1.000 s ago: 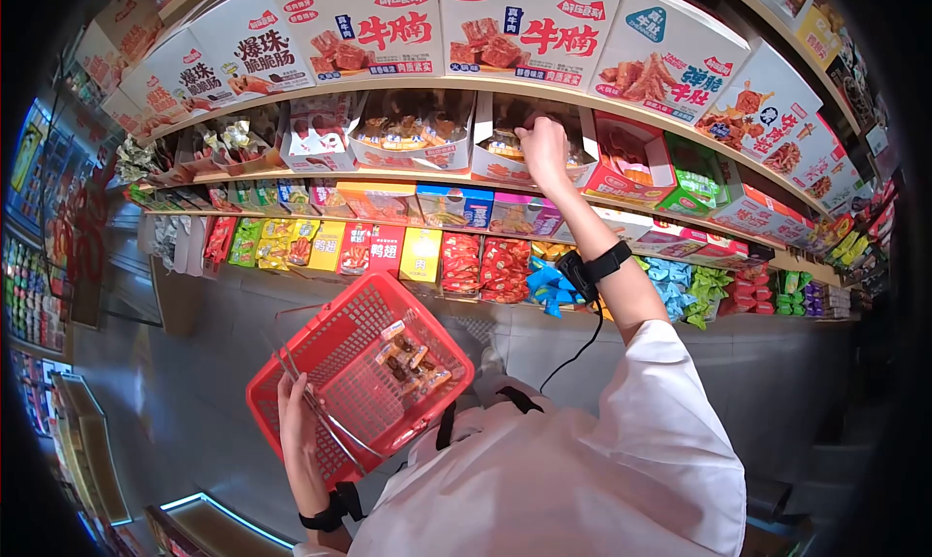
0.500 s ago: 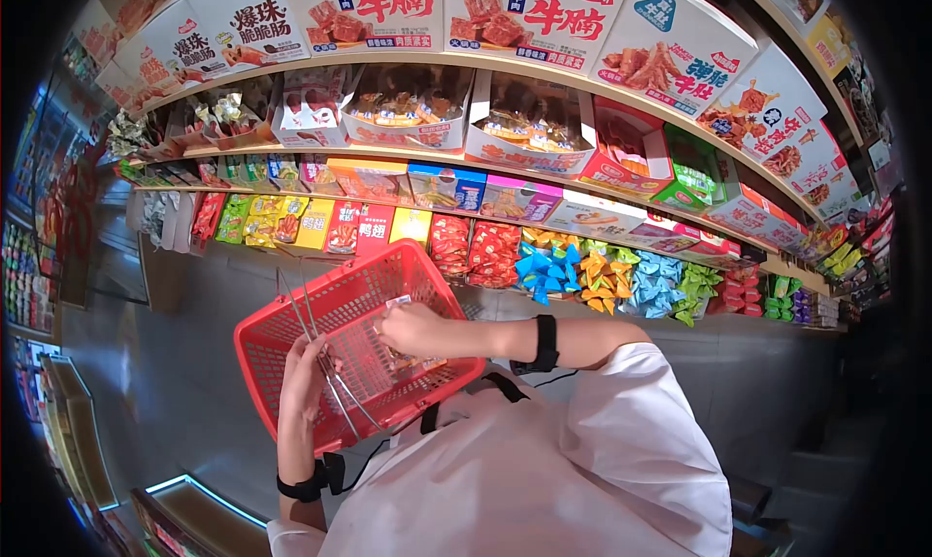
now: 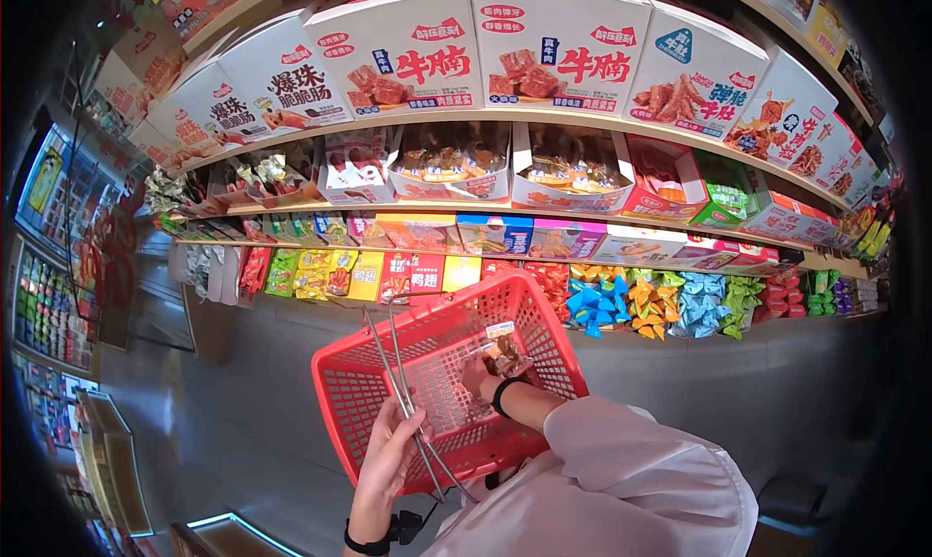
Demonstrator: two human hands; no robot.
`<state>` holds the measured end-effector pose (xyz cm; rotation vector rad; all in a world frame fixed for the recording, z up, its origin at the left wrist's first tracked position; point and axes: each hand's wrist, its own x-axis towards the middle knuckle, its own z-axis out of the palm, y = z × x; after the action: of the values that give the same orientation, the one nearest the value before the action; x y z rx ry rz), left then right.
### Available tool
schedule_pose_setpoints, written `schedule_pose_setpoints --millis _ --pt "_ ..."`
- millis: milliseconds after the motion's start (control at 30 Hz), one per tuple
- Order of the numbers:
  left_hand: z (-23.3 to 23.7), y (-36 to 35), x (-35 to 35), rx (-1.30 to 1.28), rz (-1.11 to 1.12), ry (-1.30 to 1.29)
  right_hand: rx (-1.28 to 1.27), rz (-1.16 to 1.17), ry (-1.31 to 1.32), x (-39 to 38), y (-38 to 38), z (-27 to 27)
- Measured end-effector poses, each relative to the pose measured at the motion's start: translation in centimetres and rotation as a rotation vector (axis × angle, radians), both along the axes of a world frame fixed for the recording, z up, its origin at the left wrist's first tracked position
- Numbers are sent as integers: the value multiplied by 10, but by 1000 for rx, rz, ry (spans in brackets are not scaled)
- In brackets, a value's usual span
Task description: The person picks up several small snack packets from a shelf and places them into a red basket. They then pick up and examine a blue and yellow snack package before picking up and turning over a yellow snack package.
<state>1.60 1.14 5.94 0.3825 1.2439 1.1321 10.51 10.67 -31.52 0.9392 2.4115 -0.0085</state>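
Observation:
A red plastic basket [image 3: 335,416] hangs in front of me, tilted, with its two metal handles [image 3: 400,372] folded together. My left hand [image 3: 390,445] is closed around the handles on the basket's near left side. Inside the basket, toward its right side, my right hand [image 3: 476,376] is against a small packaged snack [image 3: 507,355] in clear wrapping with dark brown contents and a white label. The fingers of that hand are partly hidden by the hand itself and the package.
Ahead, curved shelves [image 3: 544,116] carry large white snack boxes [image 3: 553,47], open trays of packets and a lower row of colorful bags [image 3: 597,300]. At the left stand lit shelves of goods [image 3: 53,300] and a low display case [image 3: 112,445].
The basket and my left hand appear farther right in view, and the shelves sit lower. My right hand has reached deeper into the basket, and the snack package is now more visible.

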Motion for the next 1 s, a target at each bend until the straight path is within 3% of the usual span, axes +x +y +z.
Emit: schedule_pose_setpoints --millis 200,267,367,533,667,767,933,1000 --pt "9 -3 4 15 -43 0 63 196 148 11 11 -9" --pt "8 -4 4 45 -27 -24 82 181 -9 22 12 70" --pt "13 -4 7 1 -25 27 47 26 41 19 15 30" --pt "14 -4 8 -8 -8 25 -46 -103 73 16 9 19" --pt "15 -9 7 -5 -19 60 235 30 118 18 21 -10" --pt "14 -13 7 9 -7 37 47 44 86 25 32 40" --pt "14 -13 8 21 2 16 -45 29 188 23 31 17" --pt "13 -14 7 29 -1 9 56 -16 131 22 23 15"
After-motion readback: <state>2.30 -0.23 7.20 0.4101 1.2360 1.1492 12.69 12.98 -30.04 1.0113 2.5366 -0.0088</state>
